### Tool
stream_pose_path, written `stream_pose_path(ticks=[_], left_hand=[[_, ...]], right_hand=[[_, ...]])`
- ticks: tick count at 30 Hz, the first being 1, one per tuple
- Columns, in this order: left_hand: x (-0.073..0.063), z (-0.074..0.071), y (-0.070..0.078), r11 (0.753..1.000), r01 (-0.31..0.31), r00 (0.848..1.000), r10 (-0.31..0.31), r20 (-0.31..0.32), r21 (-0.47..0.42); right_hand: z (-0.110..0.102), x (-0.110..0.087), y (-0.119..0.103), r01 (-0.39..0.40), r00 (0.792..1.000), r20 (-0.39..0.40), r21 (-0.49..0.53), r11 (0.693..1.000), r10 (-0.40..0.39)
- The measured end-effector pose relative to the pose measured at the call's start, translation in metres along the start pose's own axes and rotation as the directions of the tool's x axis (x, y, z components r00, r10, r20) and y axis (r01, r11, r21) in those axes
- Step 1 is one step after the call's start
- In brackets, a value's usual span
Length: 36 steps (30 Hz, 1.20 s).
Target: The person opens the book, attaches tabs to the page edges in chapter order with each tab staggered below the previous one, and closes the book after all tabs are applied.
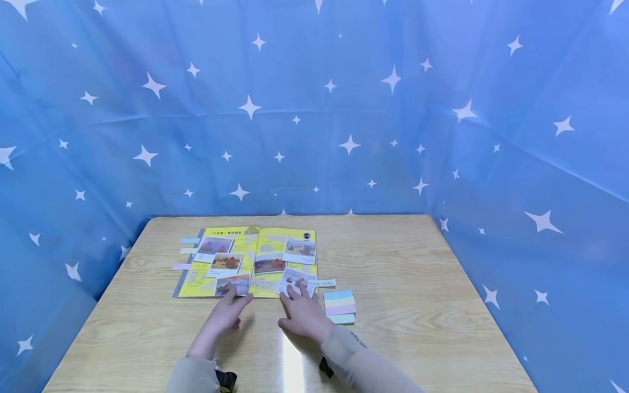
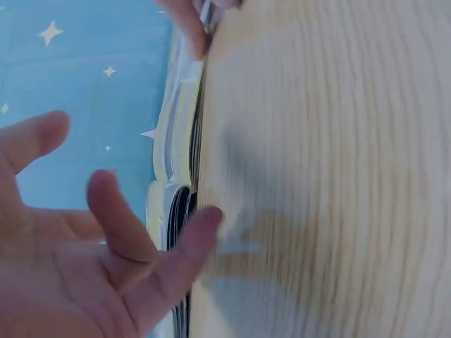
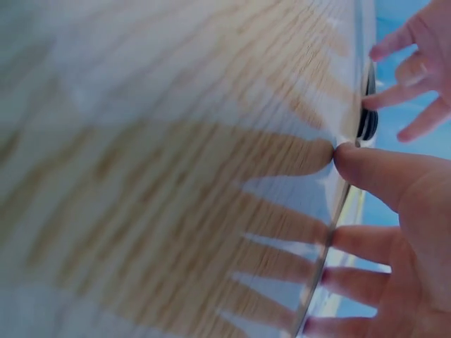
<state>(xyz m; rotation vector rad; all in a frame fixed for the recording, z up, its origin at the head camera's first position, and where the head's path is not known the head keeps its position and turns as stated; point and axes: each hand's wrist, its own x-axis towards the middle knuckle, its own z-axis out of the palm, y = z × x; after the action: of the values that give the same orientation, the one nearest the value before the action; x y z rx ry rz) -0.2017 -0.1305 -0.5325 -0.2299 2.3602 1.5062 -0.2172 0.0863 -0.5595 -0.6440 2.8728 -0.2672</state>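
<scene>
An open picture book (image 1: 260,245) with yellow pages lies on the wooden table (image 1: 417,305). My left hand (image 1: 227,315), its fingers spread and relaxed, is at the lower edge of the left page; in the left wrist view the left hand (image 2: 106,260) holds nothing. On the lower right page rest the fingertips of my right hand (image 1: 307,315). The right wrist view shows the right hand (image 3: 405,239) with straight fingers along the book's edge. A pale sticky tab (image 1: 326,283) with writing juts out of the right page beside that hand.
Several pastel sticky-note strips (image 1: 339,307) lie on the table right of the book. Blue, pale and pink tabs (image 1: 181,267) stick out from the book's left side. A blue curtain (image 1: 295,136) with white stars surrounds the table's back and sides.
</scene>
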Motion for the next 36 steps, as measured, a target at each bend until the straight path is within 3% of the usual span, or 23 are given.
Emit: stream_pose_path(ticks=[3,5,6,9,11,13,15,19,25,36], left_hand=[[0.001,-0.002,-0.001,0.969,0.002,1.000,-0.006,-0.017,-0.247],[0.000,-0.004,-0.002,0.911,0.006,1.000,-0.015,-0.020,-0.413],[0.000,-0.004,-0.003,0.866,0.003,1.000,-0.017,-0.023,-0.500],[-0.003,-0.008,-0.005,0.692,0.003,0.999,-0.039,-0.033,-0.722],[-0.004,-0.012,-0.007,0.567,0.000,0.996,-0.071,-0.049,-0.823],[-0.005,-0.016,-0.008,0.463,-0.010,0.990,-0.118,-0.073,-0.886],[-0.005,-0.021,-0.010,0.382,-0.009,0.983,-0.165,-0.077,-0.924],[-0.005,-0.030,-0.015,0.295,-0.008,0.971,-0.227,-0.078,-0.956],[-0.003,-0.044,-0.026,0.255,0.015,0.966,-0.252,-0.052,-0.967],[0.007,-0.058,-0.038,0.291,0.009,0.979,-0.197,-0.051,-0.957]], right_hand=[[0.000,0.000,0.000,0.009,1.000,-0.010,-0.004,1.000,-0.009],[0.000,-0.001,0.000,0.015,1.000,-0.014,-0.009,1.000,-0.015],[0.000,-0.001,0.000,0.017,1.000,-0.019,-0.013,1.000,-0.017],[-0.001,-0.002,-0.001,0.018,1.000,-0.023,-0.017,1.000,-0.018],[-0.001,-0.002,-0.002,0.017,1.000,-0.020,-0.009,1.000,-0.017],[-0.001,-0.001,-0.003,0.015,1.000,-0.018,0.000,1.000,-0.015],[-0.002,-0.002,-0.003,0.008,1.000,-0.008,0.009,1.000,-0.008],[-0.001,-0.003,-0.002,-0.004,1.000,0.000,0.014,1.000,0.004],[0.001,-0.004,-0.001,-0.001,1.000,0.001,0.025,1.000,0.001],[0.001,-0.005,-0.001,0.017,0.999,-0.031,0.025,1.000,-0.016]])
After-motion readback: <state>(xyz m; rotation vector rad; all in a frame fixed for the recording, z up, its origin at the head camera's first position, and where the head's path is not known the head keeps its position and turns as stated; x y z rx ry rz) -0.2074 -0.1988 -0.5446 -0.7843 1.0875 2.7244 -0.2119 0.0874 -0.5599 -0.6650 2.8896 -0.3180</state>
